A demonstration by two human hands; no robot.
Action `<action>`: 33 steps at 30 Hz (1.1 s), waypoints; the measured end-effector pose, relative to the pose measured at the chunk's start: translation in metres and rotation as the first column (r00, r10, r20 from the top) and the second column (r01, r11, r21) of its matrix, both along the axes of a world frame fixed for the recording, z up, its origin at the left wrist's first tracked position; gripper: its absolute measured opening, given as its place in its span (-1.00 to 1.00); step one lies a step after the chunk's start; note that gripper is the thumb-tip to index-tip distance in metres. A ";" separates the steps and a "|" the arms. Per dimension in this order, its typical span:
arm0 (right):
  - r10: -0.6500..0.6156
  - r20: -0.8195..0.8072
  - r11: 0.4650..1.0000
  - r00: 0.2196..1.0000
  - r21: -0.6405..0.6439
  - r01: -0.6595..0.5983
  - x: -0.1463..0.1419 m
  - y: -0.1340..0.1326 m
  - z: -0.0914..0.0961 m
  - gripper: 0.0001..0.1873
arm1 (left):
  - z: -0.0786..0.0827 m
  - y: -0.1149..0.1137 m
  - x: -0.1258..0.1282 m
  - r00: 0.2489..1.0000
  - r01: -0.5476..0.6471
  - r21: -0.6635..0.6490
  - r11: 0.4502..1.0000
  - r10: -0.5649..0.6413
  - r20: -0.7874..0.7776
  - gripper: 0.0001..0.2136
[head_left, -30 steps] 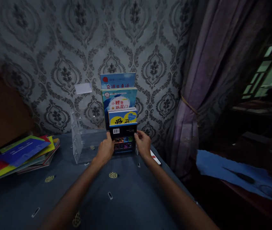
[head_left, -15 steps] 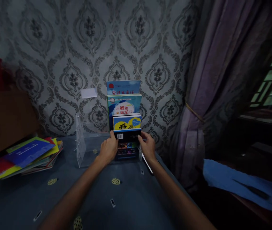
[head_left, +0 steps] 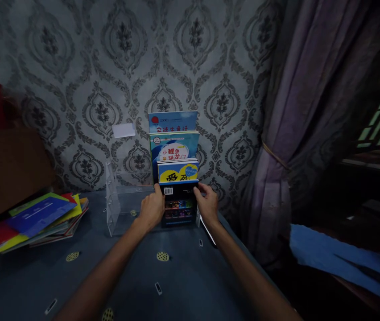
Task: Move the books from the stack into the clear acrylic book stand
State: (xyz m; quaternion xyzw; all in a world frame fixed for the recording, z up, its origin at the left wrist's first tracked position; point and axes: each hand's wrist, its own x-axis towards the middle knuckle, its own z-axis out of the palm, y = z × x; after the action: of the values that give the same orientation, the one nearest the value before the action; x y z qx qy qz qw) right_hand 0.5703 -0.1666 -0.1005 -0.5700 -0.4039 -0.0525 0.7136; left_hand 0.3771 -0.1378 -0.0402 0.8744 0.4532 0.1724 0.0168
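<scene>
A black book point(head_left: 179, 218) with a barcode on its back cover stands upright at the front of a clear acrylic book rack point(head_left: 112, 200). My left hand point(head_left: 152, 206) grips its left edge, and my right hand point(head_left: 208, 203) pinches its right edge near the top. Behind it rise a blue and yellow book point(head_left: 178, 171), a teal book point(head_left: 175, 145) with a white oval on the cover, and a taller light-blue book point(head_left: 173, 121) at the very back. They fill the right part of the rack. Its left part shows only clear plastic.
Left on the patterned blue tablecloth point(head_left: 126, 276) lies a pile of colourful books point(head_left: 43, 216) beside a cardboard box point(head_left: 12, 165). A phone-like slab point(head_left: 208, 232) lies under my right wrist. A purple curtain point(head_left: 277, 178) and blue cloth point(head_left: 340, 258) are to the right.
Both hands keep the same hold on the black book. The view has shifted very slightly; the books and rack stand as before.
</scene>
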 end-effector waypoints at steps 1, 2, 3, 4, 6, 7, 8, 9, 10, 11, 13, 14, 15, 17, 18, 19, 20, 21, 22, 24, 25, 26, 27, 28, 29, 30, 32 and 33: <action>0.002 0.000 1.000 1.000 -0.002 -0.002 0.000 0.000 0.000 -0.61 | 0.000 0.000 0.000 1.000 0.000 0.006 1.000 0.000 -0.004 -0.72; 0.003 0.002 1.000 1.000 -0.005 -0.003 0.000 0.000 0.000 -0.61 | 0.000 0.000 0.000 1.000 -0.002 0.016 1.000 0.002 -0.010 -0.72; 0.004 0.005 1.000 1.000 -0.010 -0.004 0.001 -0.001 0.000 -0.60 | 0.000 0.000 -0.001 1.000 -0.006 0.027 1.000 0.007 -0.020 -0.72; 0.003 0.010 1.000 1.000 -0.016 -0.003 0.001 -0.001 -0.001 -0.60 | 0.000 0.000 -0.002 0.999 -0.011 0.038 0.999 0.012 -0.034 -0.72; -0.001 0.021 0.999 1.000 -0.033 0.002 0.002 -0.002 -0.002 -0.59 | 0.000 0.001 -0.004 0.998 -0.011 0.057 0.998 0.015 -0.065 -0.71; -0.004 0.026 0.999 1.000 -0.042 0.005 0.002 -0.003 -0.002 -0.59 | 0.000 0.001 -0.006 0.997 -0.006 0.064 0.998 0.011 -0.080 -0.71; -0.004 0.031 0.999 1.000 -0.050 0.006 0.002 -0.003 -0.003 -0.59 | 0.000 0.001 -0.007 0.996 0.002 0.068 0.998 0.004 -0.092 -0.70; -0.001 0.037 0.998 0.999 -0.056 0.003 0.002 -0.004 -0.004 -0.59 | 0.000 0.002 -0.009 0.995 0.008 0.071 0.997 -0.001 -0.100 -0.69; 0.004 0.042 0.998 0.999 -0.059 -0.002 0.001 -0.005 -0.005 -0.59 | 0.000 0.002 -0.010 0.995 0.011 0.072 0.997 -0.003 -0.105 -0.69; 0.009 0.046 0.998 0.999 -0.060 -0.006 0.001 -0.005 -0.006 -0.59 | -0.001 0.002 -0.011 0.994 0.011 0.070 0.997 -0.004 -0.106 -0.68; 0.010 0.058 0.998 0.998 -0.069 -0.006 0.000 -0.007 -0.008 -0.60 | -0.002 0.002 -0.013 0.995 0.006 0.059 0.998 0.000 -0.103 -0.65; 0.008 0.063 0.997 0.998 -0.076 -0.003 0.000 -0.008 -0.009 -0.60 | -0.002 0.002 -0.014 0.995 0.004 0.053 0.999 0.002 -0.102 -0.63; 0.005 0.065 0.997 0.998 -0.084 0.001 0.000 -0.009 -0.009 -0.60 | -0.003 0.002 -0.015 0.995 0.006 0.048 0.999 -0.001 -0.100 -0.61; 0.000 0.066 0.995 0.998 -0.098 0.007 0.002 -0.011 -0.010 -0.59 | -0.005 0.000 -0.016 0.995 0.017 0.043 0.999 -0.012 -0.095 -0.57; -0.005 0.064 0.995 0.998 -0.102 0.012 0.003 -0.013 -0.010 -0.57 | -0.006 -0.002 -0.016 0.996 0.022 0.044 0.999 -0.018 -0.090 -0.55; -0.013 0.061 0.994 0.998 -0.103 0.019 0.004 -0.015 -0.011 -0.56 | -0.007 -0.003 -0.017 0.996 0.027 0.044 0.999 -0.023 -0.082 -0.54; -0.021 0.060 0.994 0.998 -0.105 0.027 0.005 -0.017 -0.011 -0.55 | -0.008 -0.005 -0.017 0.997 0.029 0.041 0.999 -0.026 -0.075 -0.52; -0.029 0.061 0.994 0.998 -0.105 0.035 0.005 -0.019 -0.011 -0.54 | -0.010 -0.007 -0.018 0.997 0.030 0.035 0.999 -0.028 -0.067 -0.51; -0.034 0.061 0.993 0.998 -0.107 0.040 0.005 -0.021 -0.011 -0.54 | -0.011 -0.009 -0.018 0.998 0.032 0.026 0.999 -0.031 -0.059 -0.50; -0.034 0.062 0.993 0.998 -0.113 0.041 0.004 -0.026 -0.011 -0.54 | -0.015 -0.012 -0.020 0.998 0.042 0.003 0.999 -0.042 -0.047 -0.49; -0.030 0.062 0.992 0.998 -0.118 0.037 0.002 -0.029 -0.011 -0.54 | -0.016 -0.014 -0.020 0.998 0.048 -0.008 0.999 -0.049 -0.043 -0.48; -0.025 0.060 0.992 0.998 -0.123 0.032 0.001 -0.031 -0.011 -0.54 | -0.017 -0.014 -0.022 0.998 0.055 -0.017 0.998 -0.056 -0.040 -0.48; -0.020 0.058 0.991 0.998 -0.128 0.027 0.000 -0.033 -0.010 -0.54 | -0.018 -0.015 -0.023 0.998 0.059 -0.023 0.998 -0.060 -0.036 -0.47; -0.014 0.055 0.991 0.998 -0.131 0.022 -0.001 -0.036 -0.010 -0.54 | -0.018 -0.015 -0.025 0.997 0.063 -0.027 0.998 -0.064 -0.033 -0.47; -0.009 0.051 0.991 0.999 -0.132 0.016 -0.002 -0.038 -0.010 -0.54 | -0.018 -0.017 -0.027 0.997 0.066 -0.031 0.997 -0.067 -0.030 -0.46; -0.007 0.045 0.991 0.999 -0.134 0.012 -0.002 -0.041 -0.011 -0.53 | -0.018 -0.019 -0.029 0.997 0.069 -0.037 0.997 -0.070 -0.026 -0.45; -0.009 -0.006 0.989 1.000 -0.149 0.008 -0.004 -0.048 -0.018 -0.50 | -0.018 -0.029 -0.034 0.998 0.061 -0.048 0.997 -0.062 -0.011 -0.46; -0.009 -0.054 0.986 0.999 -0.169 0.000 -0.006 -0.053 -0.023 -0.49 | -0.019 -0.038 -0.036 0.999 0.054 -0.046 0.997 -0.054 -0.001 -0.47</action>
State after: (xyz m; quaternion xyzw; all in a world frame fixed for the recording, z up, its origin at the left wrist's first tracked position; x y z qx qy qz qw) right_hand 0.5640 -0.2197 -0.1240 -0.6305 -0.3862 -0.0042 0.6732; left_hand 0.3414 -0.1757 -0.0594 0.8859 0.4332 0.1605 0.0409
